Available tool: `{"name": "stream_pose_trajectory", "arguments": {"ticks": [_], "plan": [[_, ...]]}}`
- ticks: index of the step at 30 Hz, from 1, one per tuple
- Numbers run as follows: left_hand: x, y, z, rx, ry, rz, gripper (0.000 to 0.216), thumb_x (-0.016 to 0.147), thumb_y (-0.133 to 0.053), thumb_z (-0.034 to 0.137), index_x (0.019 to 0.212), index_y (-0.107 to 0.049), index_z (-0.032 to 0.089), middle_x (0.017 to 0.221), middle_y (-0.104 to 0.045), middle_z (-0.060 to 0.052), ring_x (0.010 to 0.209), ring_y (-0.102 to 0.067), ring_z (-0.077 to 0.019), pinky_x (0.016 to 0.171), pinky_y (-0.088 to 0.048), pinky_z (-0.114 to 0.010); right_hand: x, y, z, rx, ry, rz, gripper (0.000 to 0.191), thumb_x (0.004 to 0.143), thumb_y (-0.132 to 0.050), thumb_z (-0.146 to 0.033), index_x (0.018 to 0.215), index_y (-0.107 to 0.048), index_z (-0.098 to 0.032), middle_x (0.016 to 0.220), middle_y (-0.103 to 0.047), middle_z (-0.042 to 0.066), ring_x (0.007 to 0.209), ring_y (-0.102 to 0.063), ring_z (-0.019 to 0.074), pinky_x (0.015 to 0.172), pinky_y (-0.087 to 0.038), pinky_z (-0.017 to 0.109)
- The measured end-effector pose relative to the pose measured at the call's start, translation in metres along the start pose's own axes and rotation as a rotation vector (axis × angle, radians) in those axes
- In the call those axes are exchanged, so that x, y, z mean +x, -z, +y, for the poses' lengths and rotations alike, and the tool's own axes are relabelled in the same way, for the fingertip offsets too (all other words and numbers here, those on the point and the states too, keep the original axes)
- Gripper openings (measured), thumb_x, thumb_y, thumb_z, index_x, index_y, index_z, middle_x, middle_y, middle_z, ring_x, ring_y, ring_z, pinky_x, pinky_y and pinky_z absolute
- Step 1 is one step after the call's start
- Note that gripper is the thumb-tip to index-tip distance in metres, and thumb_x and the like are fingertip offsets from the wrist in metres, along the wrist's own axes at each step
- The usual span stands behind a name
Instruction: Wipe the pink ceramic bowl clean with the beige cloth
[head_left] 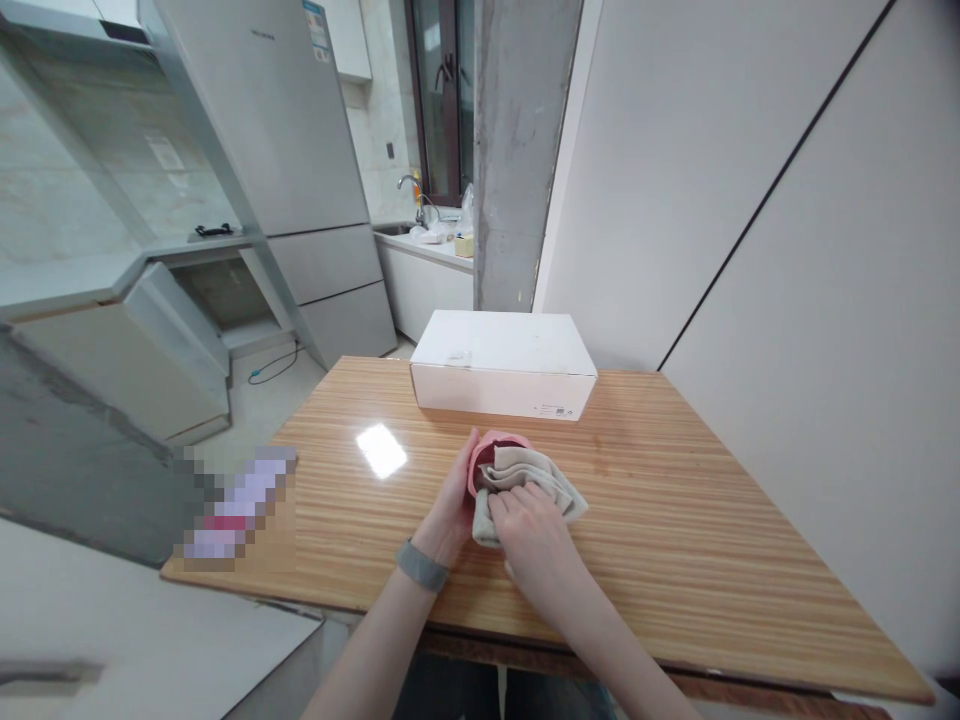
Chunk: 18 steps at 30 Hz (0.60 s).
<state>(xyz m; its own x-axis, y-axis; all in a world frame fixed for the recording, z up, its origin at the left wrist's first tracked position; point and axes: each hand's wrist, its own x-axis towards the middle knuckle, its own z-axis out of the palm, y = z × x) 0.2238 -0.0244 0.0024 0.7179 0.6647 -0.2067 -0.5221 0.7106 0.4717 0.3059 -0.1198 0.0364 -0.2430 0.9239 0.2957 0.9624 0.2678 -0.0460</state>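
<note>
- The one camera sits on the person's head.
- It looks forward and down over the table (697, 510).
- The left hand (448, 505) and right hand (531, 522) are close, low in the middle.
- The white box (504, 345) is a bit farther off.
- The fridge (262, 115) and window (442, 100) are far back, up high.
- The view is very wide.

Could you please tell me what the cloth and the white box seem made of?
The beige cloth looks like soft, matte fabric, judging by its rounded folds. The white box seems to be smooth cardboard, given its crisp edges and printed front.
</note>
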Motion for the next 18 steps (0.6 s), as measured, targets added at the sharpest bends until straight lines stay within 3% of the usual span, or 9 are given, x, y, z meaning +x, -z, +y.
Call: {"name": "stream_pose_trajectory", "arguments": {"ticks": [3, 6, 13, 18], "plan": [[0.004, 0.003, -0.009, -0.047, -0.033, 0.024, 0.043, 0.089, -0.054, 0.047, 0.093, -0.073, 0.009, 0.091, -0.076, -0.010, 0.088, -0.071, -0.0225, 0.100, -0.045, -0.035, -0.001, 0.000, 0.001, 0.100, -0.089, -0.056, 0.026, 0.060, -0.058, 0.002, 0.080, -0.063, -0.015, 0.082, -0.069, 0.008, 0.078, -0.059, 0.0241, 0.072, -0.035, 0.033], [0.004, 0.002, -0.016, -0.078, -0.052, 0.028, 0.042, 0.089, -0.054, 0.046, 0.091, -0.073, 0.009, 0.090, -0.076, -0.010, 0.088, -0.070, -0.0221, 0.101, -0.044, -0.034, -0.002, 0.000, 0.000, 0.191, -0.169, -0.054, 0.021, 0.066, -0.060, -0.002, 0.082, -0.064, -0.016, 0.085, -0.070, 0.008, 0.082, -0.060, 0.0243, 0.074, -0.037, 0.033], [-0.001, -0.005, -0.024, -0.125, -0.037, 0.058, 0.049, 0.089, -0.050, 0.051, 0.088, -0.073, 0.008, 0.089, -0.076, -0.012, 0.087, -0.069, -0.0209, 0.101, -0.044, -0.032, -0.001, -0.009, -0.006, 0.285, -0.296, 0.107, 0.003, 0.081, -0.061, -0.017, 0.082, -0.064, -0.018, 0.082, -0.070, 0.006, 0.078, -0.062, 0.0235, 0.071, -0.037, 0.032], [-0.008, -0.014, -0.026, -0.145, -0.107, 0.096, 0.044, 0.092, -0.049, 0.048, 0.082, -0.073, 0.013, 0.085, -0.074, -0.007, 0.086, -0.068, -0.0177, 0.099, -0.044, -0.027, 0.004, -0.010, -0.013, 0.298, -0.349, 0.198, 0.006, 0.085, -0.061, -0.023, 0.081, -0.063, -0.019, 0.080, -0.070, 0.006, 0.076, -0.061, 0.0238, 0.070, -0.036, 0.032]]}}
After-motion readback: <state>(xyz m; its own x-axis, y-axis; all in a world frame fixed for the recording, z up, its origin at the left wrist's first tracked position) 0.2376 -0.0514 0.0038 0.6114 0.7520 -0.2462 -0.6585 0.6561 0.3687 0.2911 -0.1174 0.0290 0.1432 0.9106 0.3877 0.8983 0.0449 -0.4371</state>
